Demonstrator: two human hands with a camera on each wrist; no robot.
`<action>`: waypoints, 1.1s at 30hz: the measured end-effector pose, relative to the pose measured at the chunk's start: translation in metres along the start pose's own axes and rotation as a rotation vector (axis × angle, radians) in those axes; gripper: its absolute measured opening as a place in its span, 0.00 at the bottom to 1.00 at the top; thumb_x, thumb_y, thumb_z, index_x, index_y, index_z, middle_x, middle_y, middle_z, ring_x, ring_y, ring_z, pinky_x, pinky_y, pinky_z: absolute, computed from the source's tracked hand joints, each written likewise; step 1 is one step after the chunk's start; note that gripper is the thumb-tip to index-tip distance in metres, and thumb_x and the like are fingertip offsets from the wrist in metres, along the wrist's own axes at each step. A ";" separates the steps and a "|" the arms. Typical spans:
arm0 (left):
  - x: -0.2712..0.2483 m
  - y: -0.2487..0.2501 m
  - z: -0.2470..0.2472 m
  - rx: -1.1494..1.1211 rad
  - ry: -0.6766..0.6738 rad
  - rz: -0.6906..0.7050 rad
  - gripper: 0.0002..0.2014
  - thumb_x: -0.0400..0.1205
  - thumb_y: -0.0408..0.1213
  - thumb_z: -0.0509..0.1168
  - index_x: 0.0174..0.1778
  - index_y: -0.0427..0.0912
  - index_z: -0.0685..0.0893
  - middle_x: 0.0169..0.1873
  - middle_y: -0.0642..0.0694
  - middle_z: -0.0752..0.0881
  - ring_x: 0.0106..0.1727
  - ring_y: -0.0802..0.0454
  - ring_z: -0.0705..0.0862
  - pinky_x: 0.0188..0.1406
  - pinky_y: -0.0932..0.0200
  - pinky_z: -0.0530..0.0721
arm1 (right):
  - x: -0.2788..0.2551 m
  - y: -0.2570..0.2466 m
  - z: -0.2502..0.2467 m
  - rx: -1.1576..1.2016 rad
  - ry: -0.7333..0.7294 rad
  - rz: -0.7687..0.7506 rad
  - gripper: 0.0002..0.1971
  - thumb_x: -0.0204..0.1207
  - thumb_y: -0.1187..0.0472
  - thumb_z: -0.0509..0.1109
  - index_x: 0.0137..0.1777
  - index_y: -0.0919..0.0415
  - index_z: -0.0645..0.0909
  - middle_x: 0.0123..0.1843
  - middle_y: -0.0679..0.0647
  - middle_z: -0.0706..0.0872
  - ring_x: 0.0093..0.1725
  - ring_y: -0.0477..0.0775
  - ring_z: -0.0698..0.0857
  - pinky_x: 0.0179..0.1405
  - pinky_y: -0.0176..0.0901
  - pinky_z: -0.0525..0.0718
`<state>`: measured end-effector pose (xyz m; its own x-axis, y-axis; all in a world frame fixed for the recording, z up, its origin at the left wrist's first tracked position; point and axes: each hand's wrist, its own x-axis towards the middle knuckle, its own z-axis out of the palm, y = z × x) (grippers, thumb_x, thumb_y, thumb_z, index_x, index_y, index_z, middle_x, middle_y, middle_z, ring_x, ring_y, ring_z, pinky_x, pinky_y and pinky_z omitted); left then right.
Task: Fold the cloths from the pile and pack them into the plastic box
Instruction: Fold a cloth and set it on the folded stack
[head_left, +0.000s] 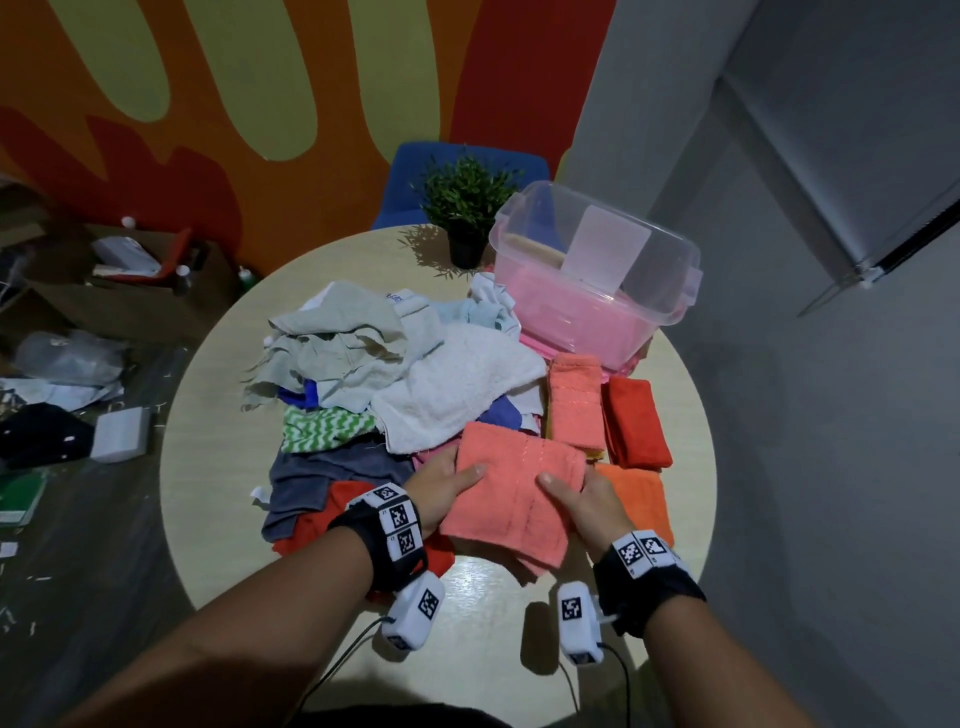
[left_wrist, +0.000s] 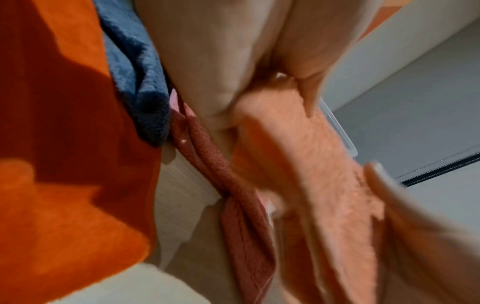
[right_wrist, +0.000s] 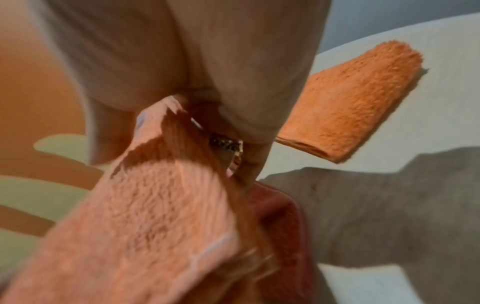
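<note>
Currently folding salmon cloth (head_left: 511, 493) over table (head_left: 218, 415) near edge, left hand (head_left: 441, 491) and right hand (head_left: 582, 501) pinching its sides; next needing flat fold, then packing into plastic box (head_left: 597, 280)

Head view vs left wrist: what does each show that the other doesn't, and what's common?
Head only: the right hand gripping the salmon cloth, the pile, the plastic box, the plant, the folded cloths beside the box, and the round table.

Left wrist only: a close look under the left hand, where its thumb pinches the cloth's edge, though blurred.

Both: the left hand holding the salmon cloth, a blue-grey cloth, and a red-orange cloth beside it.
</note>
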<state>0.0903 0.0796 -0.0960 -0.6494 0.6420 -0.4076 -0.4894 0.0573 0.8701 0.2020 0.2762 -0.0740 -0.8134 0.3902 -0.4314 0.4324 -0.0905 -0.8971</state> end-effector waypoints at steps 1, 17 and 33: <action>0.000 -0.001 -0.001 -0.010 0.016 -0.001 0.15 0.85 0.33 0.66 0.68 0.34 0.80 0.63 0.32 0.86 0.63 0.35 0.85 0.67 0.40 0.82 | -0.002 0.006 0.001 -0.027 -0.031 0.039 0.18 0.74 0.61 0.79 0.64 0.59 0.83 0.54 0.55 0.92 0.56 0.57 0.91 0.61 0.58 0.87; -0.011 0.019 -0.025 -0.039 -0.063 0.028 0.19 0.80 0.16 0.65 0.68 0.26 0.77 0.59 0.30 0.86 0.54 0.45 0.88 0.59 0.55 0.87 | -0.022 -0.028 -0.004 0.152 -0.193 -0.076 0.24 0.74 0.78 0.72 0.69 0.62 0.80 0.60 0.63 0.89 0.60 0.62 0.88 0.58 0.55 0.88; -0.022 0.050 -0.015 -0.093 0.005 -0.055 0.10 0.79 0.16 0.59 0.46 0.27 0.86 0.48 0.31 0.86 0.38 0.49 0.86 0.30 0.63 0.84 | -0.017 -0.031 -0.015 0.056 -0.177 -0.027 0.13 0.52 0.72 0.62 0.32 0.71 0.88 0.54 0.57 0.88 0.53 0.62 0.86 0.46 0.48 0.83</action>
<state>0.0710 0.0565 -0.0475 -0.6232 0.6359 -0.4553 -0.5757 0.0211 0.8174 0.2088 0.2865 -0.0377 -0.8824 0.2267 -0.4123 0.3907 -0.1352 -0.9105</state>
